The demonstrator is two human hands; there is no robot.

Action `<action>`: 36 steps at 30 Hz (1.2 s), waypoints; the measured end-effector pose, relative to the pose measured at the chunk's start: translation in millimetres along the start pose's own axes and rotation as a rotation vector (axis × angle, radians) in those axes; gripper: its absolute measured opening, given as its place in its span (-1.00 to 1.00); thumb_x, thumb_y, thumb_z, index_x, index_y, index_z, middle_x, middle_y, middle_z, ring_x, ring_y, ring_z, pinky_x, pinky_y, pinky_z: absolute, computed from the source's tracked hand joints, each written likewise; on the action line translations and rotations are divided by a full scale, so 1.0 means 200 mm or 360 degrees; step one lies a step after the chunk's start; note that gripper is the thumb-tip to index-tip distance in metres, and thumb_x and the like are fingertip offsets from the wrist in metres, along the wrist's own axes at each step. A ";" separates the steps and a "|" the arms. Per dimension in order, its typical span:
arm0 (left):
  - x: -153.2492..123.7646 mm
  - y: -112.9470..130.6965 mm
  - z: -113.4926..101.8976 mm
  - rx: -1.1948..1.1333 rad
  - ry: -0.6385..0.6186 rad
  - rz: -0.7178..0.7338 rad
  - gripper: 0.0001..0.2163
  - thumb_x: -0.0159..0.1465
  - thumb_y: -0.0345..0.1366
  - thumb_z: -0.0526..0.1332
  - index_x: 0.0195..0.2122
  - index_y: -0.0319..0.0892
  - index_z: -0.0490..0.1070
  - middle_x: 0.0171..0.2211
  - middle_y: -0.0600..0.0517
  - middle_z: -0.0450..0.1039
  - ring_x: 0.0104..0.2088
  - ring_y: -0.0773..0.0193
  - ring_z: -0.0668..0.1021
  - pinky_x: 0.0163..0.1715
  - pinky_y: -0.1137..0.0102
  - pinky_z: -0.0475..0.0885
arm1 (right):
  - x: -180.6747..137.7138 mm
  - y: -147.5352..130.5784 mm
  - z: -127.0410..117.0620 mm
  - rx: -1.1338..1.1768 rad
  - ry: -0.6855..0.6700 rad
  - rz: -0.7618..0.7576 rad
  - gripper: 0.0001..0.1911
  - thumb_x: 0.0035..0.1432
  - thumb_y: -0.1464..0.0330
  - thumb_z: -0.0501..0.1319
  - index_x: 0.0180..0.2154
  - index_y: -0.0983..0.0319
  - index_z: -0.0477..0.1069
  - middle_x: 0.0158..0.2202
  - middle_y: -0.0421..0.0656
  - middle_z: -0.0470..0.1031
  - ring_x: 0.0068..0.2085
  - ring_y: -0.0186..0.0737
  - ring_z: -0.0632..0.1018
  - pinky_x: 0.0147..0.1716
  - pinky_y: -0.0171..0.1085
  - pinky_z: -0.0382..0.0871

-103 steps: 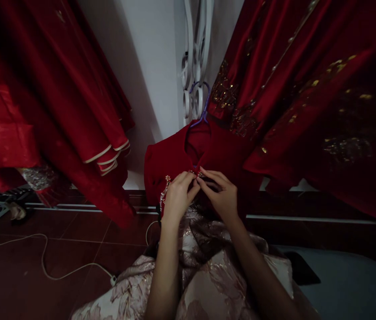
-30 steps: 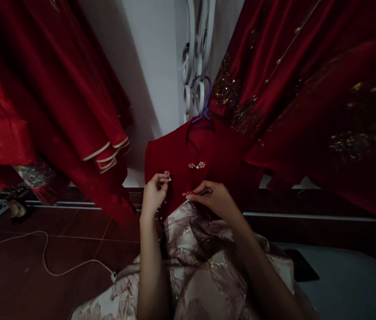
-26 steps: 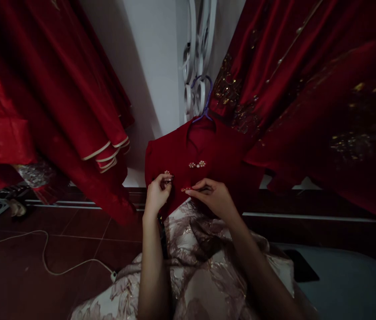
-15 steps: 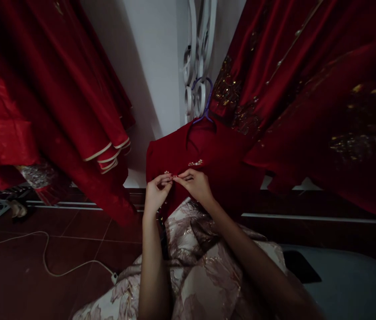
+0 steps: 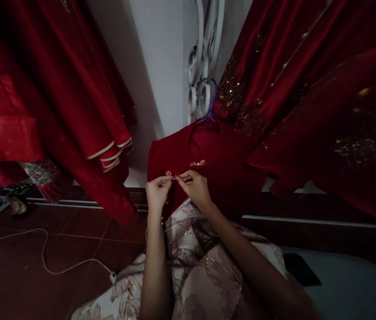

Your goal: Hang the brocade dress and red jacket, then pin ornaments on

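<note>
I was looking remotely into a likely clothing shop: gold-sequined red satin garments [image 5: 261, 75] hung beside a pearl-trimmed red top [image 5: 228, 155].

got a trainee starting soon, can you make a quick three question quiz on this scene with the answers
1. True or false: the left hand and the right hand have their fingertips close together at the red garment.
2. What colour is the hanger: A green, B purple or C orange?
3. Fill the gap: the pale cord lies on the floor toward the person's ____ side.

Key: 1 true; 2 B; 3 left.
</note>
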State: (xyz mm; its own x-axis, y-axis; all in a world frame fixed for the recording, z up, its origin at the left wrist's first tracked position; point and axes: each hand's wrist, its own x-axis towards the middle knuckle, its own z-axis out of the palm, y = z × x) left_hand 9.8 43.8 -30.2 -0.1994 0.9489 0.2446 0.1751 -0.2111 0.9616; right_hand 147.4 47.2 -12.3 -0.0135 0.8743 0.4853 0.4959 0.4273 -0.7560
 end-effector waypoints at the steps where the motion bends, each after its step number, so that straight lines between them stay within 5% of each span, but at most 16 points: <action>1: 0.00 0.00 0.00 0.0029 0.0017 0.0032 -0.82 0.08 -0.31 0.21 -0.31 -0.26 0.50 -0.35 -0.06 0.55 -0.36 0.29 0.57 -0.29 0.40 0.47 | 0.00 0.00 0.00 0.0002 0.0008 -0.0005 -0.85 0.06 0.29 0.18 -0.41 0.25 0.41 -0.40 -0.13 0.51 -0.40 -0.33 0.53 -0.40 -0.38 0.41; 8: 0.00 -0.02 0.02 0.0062 -0.0043 0.0172 -0.81 0.10 -0.34 0.20 -0.25 -0.26 0.42 -0.35 -0.04 0.52 -0.35 0.36 0.55 -0.26 0.43 0.45 | 0.02 -0.02 -0.02 0.0036 -0.0037 0.0048 -0.86 0.05 0.31 0.19 -0.38 0.25 0.46 -0.38 -0.12 0.55 -0.38 -0.28 0.56 -0.37 -0.34 0.44; 15: -0.02 0.04 -0.09 0.0181 -0.0150 0.0177 -0.79 0.07 -0.39 0.18 -0.23 -0.23 0.38 -0.30 -0.05 0.50 -0.36 0.36 0.53 -0.29 0.44 0.43 | -0.01 -0.05 -0.29 0.0178 -0.0714 0.0192 -0.70 0.03 0.29 0.21 -0.16 0.19 0.49 -0.16 -0.13 0.54 -0.21 -0.17 0.57 -0.18 -0.22 0.45; 20: -0.08 0.03 -0.19 0.0459 -0.0609 -0.0107 -0.83 0.01 -0.37 0.22 -0.34 -0.16 0.50 -0.46 0.01 0.51 -0.47 0.32 0.52 -0.46 0.47 0.41 | -0.13 -0.04 -0.45 0.0056 -0.0866 0.0274 -0.75 0.10 0.24 0.14 -0.26 0.16 0.53 -0.36 -0.19 0.58 -0.39 -0.25 0.56 -0.41 -0.34 0.43; 22: -0.10 0.01 -0.20 0.0467 -0.0693 -0.0253 -0.71 -0.06 -0.36 0.29 -0.25 -0.11 0.51 -0.52 0.04 0.50 -0.54 0.31 0.50 -0.55 0.47 0.38 | -0.16 0.01 -0.45 -0.0020 -0.0864 0.0329 -0.76 0.10 0.24 0.12 -0.30 0.17 0.53 -0.43 -0.20 0.56 -0.47 -0.30 0.54 -0.50 -0.37 0.38; 27: -0.11 -0.04 -0.17 0.0465 -0.0524 -0.0335 -0.45 -0.13 -0.32 0.36 -0.04 -0.05 0.41 -0.44 0.01 0.53 -0.56 0.31 0.48 -0.56 0.47 0.37 | -0.17 0.15 -0.41 -0.0216 -0.0709 0.0376 -0.82 0.02 0.26 0.18 -0.37 0.19 0.49 -0.47 -0.19 0.54 -0.47 -0.30 0.52 -0.51 -0.38 0.33; 36: -0.10 -0.06 -0.20 0.0457 -0.0492 -0.0445 -0.33 -0.13 -0.24 0.37 0.07 -0.04 0.27 -0.51 0.09 0.47 -0.66 0.38 0.42 -0.61 0.50 0.33 | -0.19 0.24 -0.36 -0.0281 -0.0781 0.0370 -0.74 -0.15 0.24 0.32 -0.34 0.19 0.47 -0.50 -0.20 0.50 -0.47 -0.31 0.49 -0.47 -0.37 0.30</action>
State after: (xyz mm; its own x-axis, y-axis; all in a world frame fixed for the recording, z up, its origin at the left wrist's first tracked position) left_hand -27.3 18.7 -42.0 0.0109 0.9941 -0.1076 0.4228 0.0929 0.9014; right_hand 233.8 17.6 -35.3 -0.2678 0.9632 0.0221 0.6710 0.2029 -0.7132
